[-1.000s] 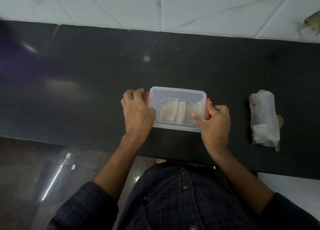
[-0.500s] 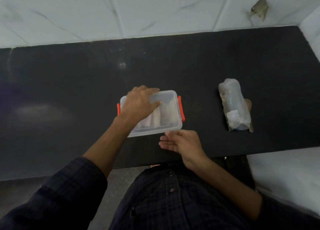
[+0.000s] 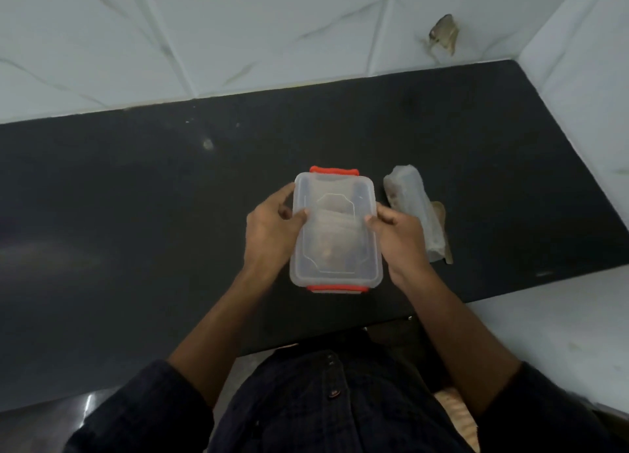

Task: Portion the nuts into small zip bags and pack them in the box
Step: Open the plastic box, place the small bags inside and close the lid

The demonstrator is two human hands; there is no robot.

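My left hand [image 3: 272, 229] grips the left long side of the box [image 3: 335, 231], thumb curled over the lid's edge and fingers wrapped round the wall. The clear plastic box sits in the middle of the black desk [image 3: 136, 197], near its front edge, and I cannot tell whether it rests on the surface or is lifted a little. Its lid is on, and through it I see pale small zip bags [image 3: 337, 227] packed inside, something brownish in one.

The box's long axis runs away from me, one red clip [image 3: 333, 170] at the far short end and the other red clip [image 3: 337, 288] at the near end. My right hand [image 3: 398, 239] holds the right long side, thumb pinching over the rim.

The step, I judge, is sealing and setting it down: I should keep the box level, press the lid evenly all round, then check that both clips are snapped flat.

Just right of my right hand lies a rolled clear plastic bag [image 3: 413, 210], tilted, on the desk.
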